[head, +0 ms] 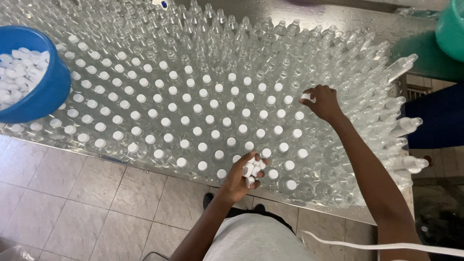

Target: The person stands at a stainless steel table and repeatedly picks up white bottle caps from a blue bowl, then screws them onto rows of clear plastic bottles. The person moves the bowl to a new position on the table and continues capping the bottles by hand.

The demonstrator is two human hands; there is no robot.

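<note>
Capping in progress: right hand (323,102) is pinching a white cap (306,96) onto a clear bottle (300,117) mid-table (338,19); left hand (240,178) is cupping spare caps (253,170). Next move needs another uncapped bottle.

Blue bowl (46,99), teal tub (452,29), tiled floor (96,203)

Around my fingers I see clear, glossy plastic bottles (227,72) with matt white plastic caps (214,104); beyond my fingertips the steel table (338,21) gleams wet, and my left hand (241,176) cups smooth white caps.
</note>
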